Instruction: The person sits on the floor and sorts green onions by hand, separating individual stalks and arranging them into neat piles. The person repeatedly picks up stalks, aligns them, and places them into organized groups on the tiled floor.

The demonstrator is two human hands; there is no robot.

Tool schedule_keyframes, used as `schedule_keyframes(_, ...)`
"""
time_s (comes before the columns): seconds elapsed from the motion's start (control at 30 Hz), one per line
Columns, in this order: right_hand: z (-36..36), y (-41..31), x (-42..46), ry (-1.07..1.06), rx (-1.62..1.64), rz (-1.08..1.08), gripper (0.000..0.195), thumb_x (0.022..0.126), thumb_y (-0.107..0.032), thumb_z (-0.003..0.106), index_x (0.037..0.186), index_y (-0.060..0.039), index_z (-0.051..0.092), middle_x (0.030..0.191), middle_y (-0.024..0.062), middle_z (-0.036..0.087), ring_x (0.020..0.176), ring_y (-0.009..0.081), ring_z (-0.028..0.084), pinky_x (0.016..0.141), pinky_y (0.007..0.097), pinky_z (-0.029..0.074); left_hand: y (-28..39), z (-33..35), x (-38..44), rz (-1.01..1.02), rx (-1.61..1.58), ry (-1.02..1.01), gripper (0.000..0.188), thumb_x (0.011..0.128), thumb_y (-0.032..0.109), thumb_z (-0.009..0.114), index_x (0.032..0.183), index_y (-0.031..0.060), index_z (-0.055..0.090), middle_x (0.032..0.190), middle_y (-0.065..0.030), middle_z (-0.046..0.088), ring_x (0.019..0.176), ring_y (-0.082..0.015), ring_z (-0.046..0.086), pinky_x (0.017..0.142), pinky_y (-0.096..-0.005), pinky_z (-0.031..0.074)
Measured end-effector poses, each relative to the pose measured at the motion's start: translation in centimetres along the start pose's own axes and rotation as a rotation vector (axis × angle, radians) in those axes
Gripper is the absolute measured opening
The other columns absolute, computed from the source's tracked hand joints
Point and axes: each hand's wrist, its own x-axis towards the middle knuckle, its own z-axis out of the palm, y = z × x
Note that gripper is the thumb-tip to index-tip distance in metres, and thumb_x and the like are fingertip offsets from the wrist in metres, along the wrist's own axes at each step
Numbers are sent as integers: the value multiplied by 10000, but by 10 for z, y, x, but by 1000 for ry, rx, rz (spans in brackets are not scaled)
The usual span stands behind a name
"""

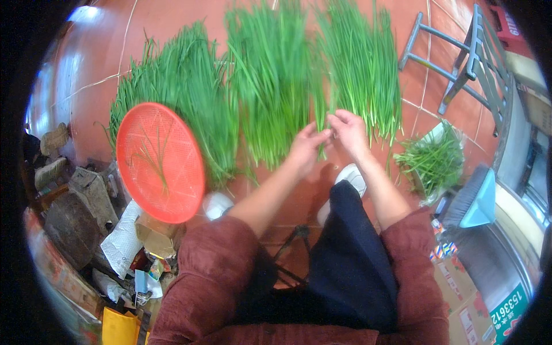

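Long green chives lie on the red tiled floor in a left pile [185,90], a middle pile [271,86] and a right pile [362,73]. Between the middle and right piles, my left hand [308,144] is closed around a few chive stalks [320,108] near their lower ends. Close against it, my right hand [350,131] pinches at the stalks with thumb and fingers; what exactly lies between them is blurred. A round red plastic sieve basket [129,172] at the left holds a few thin stalks [159,166]. Loose chive trimmings [433,161] are heaped on a plastic bag at the right.
A folding metal-framed stool [468,64] stands at the upper right. A blue broom head [481,202] is below the trimmings. Cardboard boxes [459,293] lie at the lower right. Cluttered packaging, including a white padded envelope [123,239], fills the left side. My shoes flank the floor before me.
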Motion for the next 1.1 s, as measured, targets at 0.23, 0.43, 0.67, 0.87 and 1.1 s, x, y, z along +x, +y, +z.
schedule_keyframes(0.23,-7,3,-7,54,204,163,214,842,-170,571,982,-9,589,691,10,591,533,57,519,473,193,383,-3,-9,6,-59,-90,-38,259,821,3,530,1080,16,518,980,-85,605,817,-173,580,732,-310,483)
schedule_keyframes(0.43,-18,3,-12,-92,369,136,253,835,-161,578,1049,-30,542,809,31,619,644,63,550,565,192,408,-3,-4,6,1,-24,-23,261,796,-34,542,1053,-1,511,945,-76,589,832,-156,572,714,-268,480)
schedule_keyframes(0.67,-31,-9,-25,-207,618,234,203,866,-136,524,1023,-9,539,895,101,616,819,185,611,720,292,488,-5,-13,13,-20,-100,36,167,827,9,531,994,10,527,881,-76,586,841,-179,576,765,-304,476)
schedule_keyframes(0.87,-67,-10,-57,-76,649,182,136,868,-107,514,947,1,538,937,140,605,906,261,605,808,377,488,4,-5,6,-28,-115,48,122,841,27,523,962,14,526,859,-73,582,805,-183,585,746,-310,479)
schedule_keyframes(1.1,-156,13,-97,536,626,-29,196,887,-149,499,1019,-4,499,906,94,593,902,205,579,841,345,458,25,3,-12,84,331,7,104,834,38,547,934,10,556,824,-52,590,777,-168,600,724,-273,490)
